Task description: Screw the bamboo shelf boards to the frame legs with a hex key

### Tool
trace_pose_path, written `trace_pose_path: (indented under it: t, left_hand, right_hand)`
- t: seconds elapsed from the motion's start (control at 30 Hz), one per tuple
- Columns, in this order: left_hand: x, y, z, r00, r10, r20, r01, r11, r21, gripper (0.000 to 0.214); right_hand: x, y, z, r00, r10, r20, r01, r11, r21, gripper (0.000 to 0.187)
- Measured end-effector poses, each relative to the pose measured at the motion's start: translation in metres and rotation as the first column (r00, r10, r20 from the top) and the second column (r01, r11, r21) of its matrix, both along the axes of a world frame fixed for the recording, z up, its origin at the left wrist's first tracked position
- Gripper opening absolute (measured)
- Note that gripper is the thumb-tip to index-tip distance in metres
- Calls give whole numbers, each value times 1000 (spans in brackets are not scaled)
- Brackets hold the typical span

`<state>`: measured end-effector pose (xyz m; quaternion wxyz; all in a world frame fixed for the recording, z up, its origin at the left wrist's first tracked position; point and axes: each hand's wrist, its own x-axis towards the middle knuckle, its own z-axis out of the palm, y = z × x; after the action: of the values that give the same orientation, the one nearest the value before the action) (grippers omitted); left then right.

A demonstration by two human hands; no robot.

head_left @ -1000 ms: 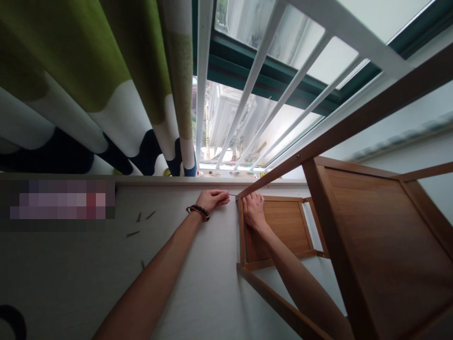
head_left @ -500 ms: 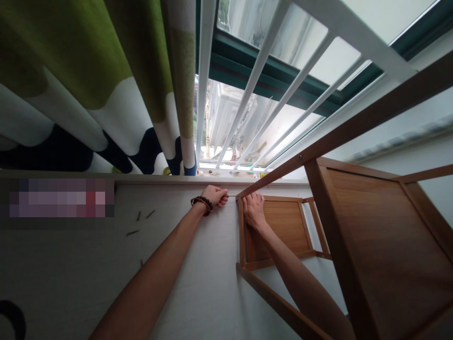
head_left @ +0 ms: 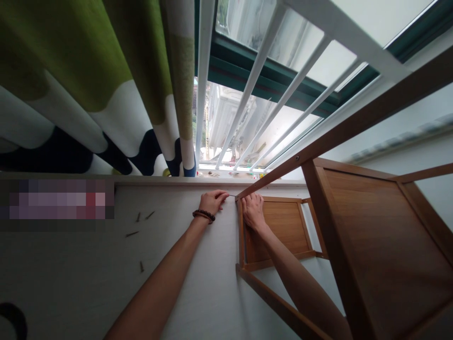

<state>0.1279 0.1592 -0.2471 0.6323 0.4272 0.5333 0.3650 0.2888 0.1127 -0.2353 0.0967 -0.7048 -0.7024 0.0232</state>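
Note:
My left hand [head_left: 211,202], with a dark beaded bracelet at its wrist, pinches a thin metal rod that looks like a hex key [head_left: 232,195]. The rod's far end meets the corner of a brown wooden shelf frame [head_left: 271,180], where a long post joins the lower panel. Around that same corner, the fingers of my right hand [head_left: 253,210] grip the edge of the lower shelf panel [head_left: 285,226]. Exactly how the tip sits in the wood is too small to see. Left of my hands, several dark screws [head_left: 132,233] lie scattered on the pale floor [head_left: 184,283].
The frame's upper panel [head_left: 389,236] slants across the right side, close to my right arm. Ahead stand white window bars [head_left: 244,108] above a low ledge [head_left: 159,181]. A green, white and navy curtain [head_left: 123,94] hangs at left. A dark curved object [head_left: 14,318] lies lower left.
My left hand has turned at the wrist, and its forearm has shifted right, uncovering a screw on the floor. My right hand keeps its hold on the shelf corner.

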Motion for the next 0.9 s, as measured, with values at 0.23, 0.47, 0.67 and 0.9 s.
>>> trace_pose_path:
  t: [0.23,0.47,0.67,0.9]
  left_hand:
    - [-3,5,7,997,-30,-69,26,998,-59,15]
    - [1,17,8,985,-79,151,120,951,-283,22]
    - [-2,3,5,961,1,277,63,972,-225,33]
    - [-1,1,5,995,12,100,0,994,-112,33]
  right_hand:
    - [0,-1,1,1000,-4,-1,4,1000,19,25]
    - [1,2,0,1000,4,-13,-4,1000,0,24]
    - [1,1,-1,1000,1,-20,-1,1000,6,24]
    - [2,2,0,1000,3,-14,-4,1000,-7,24]
